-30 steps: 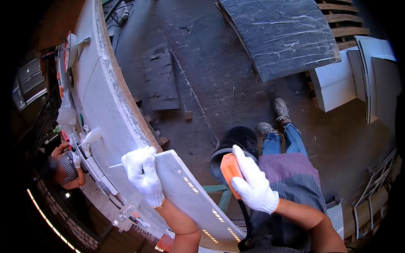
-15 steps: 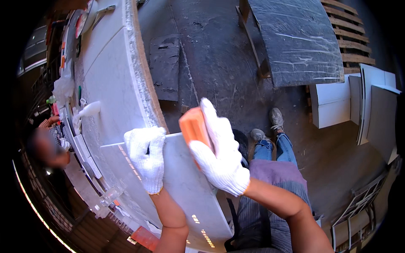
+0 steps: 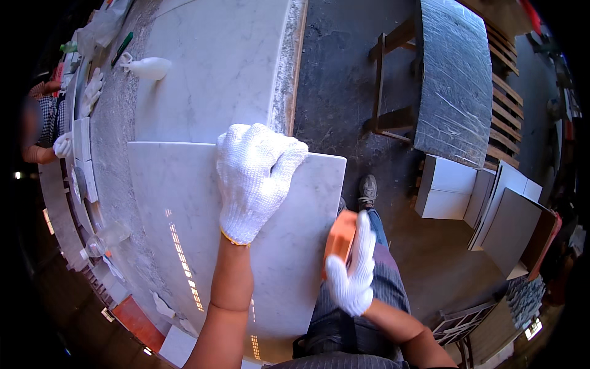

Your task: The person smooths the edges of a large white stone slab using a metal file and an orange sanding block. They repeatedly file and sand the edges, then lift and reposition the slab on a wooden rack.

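A pale grey-veined marble slab [image 3: 289,215] lies in front of me, its far edge reaching past the bench surface. My left hand [image 3: 255,178], in a white knit glove, is closed over that far edge, its fingertips hidden. In my right hand [image 3: 355,273], gloved the same way, is an orange sanding block [image 3: 341,237] with a grooved side. Thumb and fingers clasp the block, which is at the slab's right edge; whether its face touches the stone I cannot tell.
Beyond the slab lies another marble panel [image 3: 203,74] with a white squeeze bottle [image 3: 150,68] on it. A clear bottle [image 3: 110,238] lies on the dusty bench at left. A co-worker [image 3: 46,123] is at far left. A wrapped table [image 3: 455,80], pallets [image 3: 504,111] and leaning panels [image 3: 507,224] stand right.
My right hand has brought the orange block from the slab's far corner nearer to me along the right edge. My left hand stays on the far edge. The whole view has turned.
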Action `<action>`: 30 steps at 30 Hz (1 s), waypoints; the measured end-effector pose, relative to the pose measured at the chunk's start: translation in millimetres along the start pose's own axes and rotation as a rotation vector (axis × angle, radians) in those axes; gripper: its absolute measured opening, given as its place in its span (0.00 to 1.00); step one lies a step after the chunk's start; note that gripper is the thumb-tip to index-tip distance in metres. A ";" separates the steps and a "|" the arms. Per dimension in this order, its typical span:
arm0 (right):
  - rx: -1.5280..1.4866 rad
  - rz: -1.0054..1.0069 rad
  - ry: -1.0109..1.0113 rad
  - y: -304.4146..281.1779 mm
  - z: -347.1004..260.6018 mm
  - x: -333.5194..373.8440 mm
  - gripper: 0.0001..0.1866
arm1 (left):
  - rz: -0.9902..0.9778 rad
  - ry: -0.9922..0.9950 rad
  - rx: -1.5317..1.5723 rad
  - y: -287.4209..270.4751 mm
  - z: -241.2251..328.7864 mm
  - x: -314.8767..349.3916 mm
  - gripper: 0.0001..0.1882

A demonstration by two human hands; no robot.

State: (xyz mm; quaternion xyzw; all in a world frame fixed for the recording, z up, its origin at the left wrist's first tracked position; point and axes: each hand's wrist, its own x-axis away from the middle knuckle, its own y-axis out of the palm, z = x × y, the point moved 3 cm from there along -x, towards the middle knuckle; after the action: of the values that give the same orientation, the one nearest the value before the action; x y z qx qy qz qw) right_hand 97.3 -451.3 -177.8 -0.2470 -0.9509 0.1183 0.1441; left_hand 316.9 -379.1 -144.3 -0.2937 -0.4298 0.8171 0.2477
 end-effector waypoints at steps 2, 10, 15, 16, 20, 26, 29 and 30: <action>0.053 -0.003 0.022 2.7 2.5 19.7 0.44 | 0.015 -0.008 -0.013 -1.2 0.5 1.9 0.01; 0.019 0.095 0.022 -0.8 -9.2 -77.5 0.39 | 0.033 0.017 0.014 -1.2 -4.2 4.1 0.02; 0.031 0.050 0.071 3.3 -4.5 -30.7 0.41 | 0.093 0.026 0.016 1.3 -7.9 8.4 0.03; 0.074 0.063 0.004 -0.4 -10.0 -56.3 0.39 | 0.094 0.042 0.003 0.3 -6.3 7.0 0.03; -0.002 0.115 0.100 1.3 -8.0 -89.5 0.38 | 0.059 0.031 0.016 -0.1 -8.6 6.8 0.03; -0.142 0.043 0.251 0.7 -7.7 -59.9 0.47 | 0.065 0.046 -0.005 2.4 -10.2 9.4 0.04; -0.329 0.106 0.304 6.0 -19.3 -93.9 0.51 | 0.066 0.044 -0.010 4.3 -9.5 9.6 0.05; -0.305 0.103 0.305 7.4 -16.0 -81.3 0.52 | 0.062 0.041 -0.008 4.2 -9.4 8.6 0.05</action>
State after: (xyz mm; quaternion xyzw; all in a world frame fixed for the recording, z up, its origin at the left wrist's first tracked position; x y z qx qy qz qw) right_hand 173.9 -483.5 -182.6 -0.3292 -0.9111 -0.0583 0.2411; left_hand 316.7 -370.3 -154.4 -0.3243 -0.4188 0.8164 0.2299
